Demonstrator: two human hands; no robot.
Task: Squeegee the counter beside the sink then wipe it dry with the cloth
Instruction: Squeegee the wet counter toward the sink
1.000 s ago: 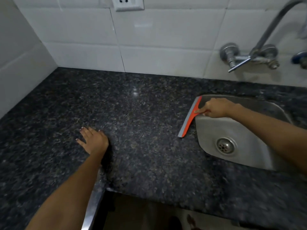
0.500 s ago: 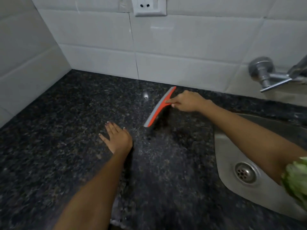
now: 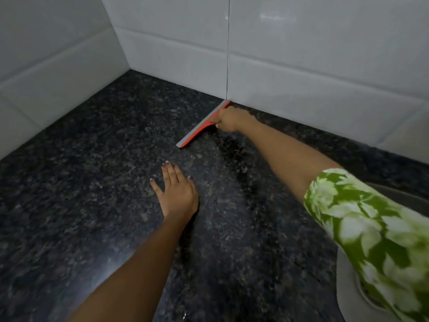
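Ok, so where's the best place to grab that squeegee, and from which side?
Grip the squeegee at its short handle, behind the middle of the blade, where the right hand holds it now. Come from the sink side: the long thin blade lies edge-down on the counter, its far end against the wall.

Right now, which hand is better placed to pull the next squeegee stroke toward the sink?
The right hand. Its grip is closed on the orange and grey squeegee, whose far end meets the white tiled wall. The left hand lies flat and empty on the dark speckled granite counter.
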